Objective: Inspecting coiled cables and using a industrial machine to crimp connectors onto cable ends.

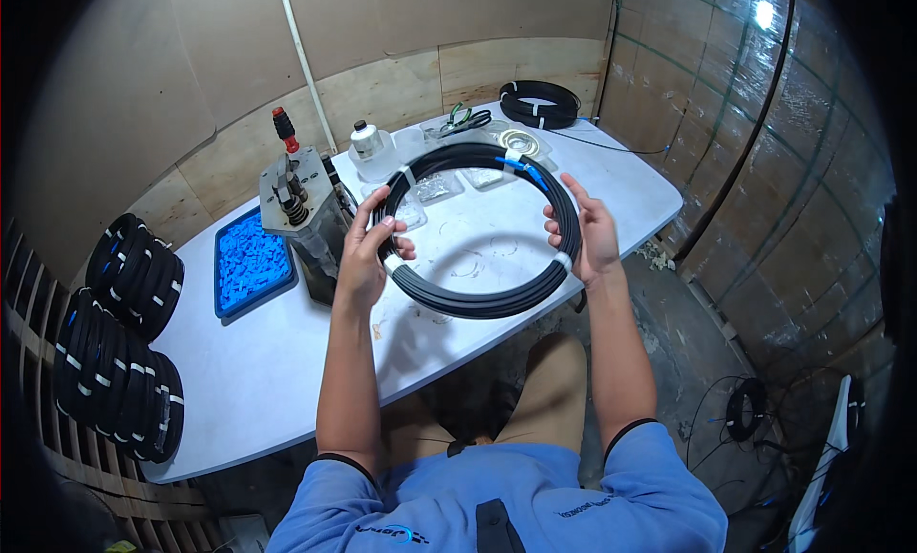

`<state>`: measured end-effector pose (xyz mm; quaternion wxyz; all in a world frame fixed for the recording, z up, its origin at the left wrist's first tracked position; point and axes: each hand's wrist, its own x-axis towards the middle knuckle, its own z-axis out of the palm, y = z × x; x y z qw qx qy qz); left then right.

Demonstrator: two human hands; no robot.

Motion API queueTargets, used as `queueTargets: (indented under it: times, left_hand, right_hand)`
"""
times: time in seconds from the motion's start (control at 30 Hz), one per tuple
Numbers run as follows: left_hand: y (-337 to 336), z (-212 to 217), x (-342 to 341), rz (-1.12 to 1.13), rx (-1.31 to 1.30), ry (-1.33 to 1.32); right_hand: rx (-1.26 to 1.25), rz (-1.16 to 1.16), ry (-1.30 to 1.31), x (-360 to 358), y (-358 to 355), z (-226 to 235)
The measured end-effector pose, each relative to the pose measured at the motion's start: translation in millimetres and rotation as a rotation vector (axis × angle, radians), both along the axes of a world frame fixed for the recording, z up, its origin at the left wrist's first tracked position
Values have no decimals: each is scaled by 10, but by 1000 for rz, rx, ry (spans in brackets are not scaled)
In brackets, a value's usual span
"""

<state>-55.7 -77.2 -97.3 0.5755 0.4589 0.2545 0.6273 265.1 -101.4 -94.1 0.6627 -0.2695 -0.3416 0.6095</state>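
White table (287, 362): L hand (361, 257) & R hand (590, 233) both gripping black cable coil (497, 300).

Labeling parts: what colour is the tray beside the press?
Blue, filled with small blue pieces; the tray shows clearly in the head view, left of the press.

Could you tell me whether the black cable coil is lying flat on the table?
No, both the left hand and right hand hold the cable coil up above the table.
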Motion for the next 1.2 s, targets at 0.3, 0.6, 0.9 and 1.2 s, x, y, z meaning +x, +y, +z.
queueTargets:
  times: [0.3, 0.6, 0.9, 1.2]
  left_hand:
    - [132, 50, -440, -322, -218, 128]
    - [36, 191, -309, 10, -32, 870]
    - [201, -151, -18, 15, -94, 96]
    - [40, -81, 44, 96, -130, 137]
  right_hand:
    - [282, -47, -577, 286, -2, -160]
    - [415, -499, -633, 69, 190, -214]
    - [74, -160, -116, -311, -167, -21]
    - [68, -96, -72, -226, -9, -167]
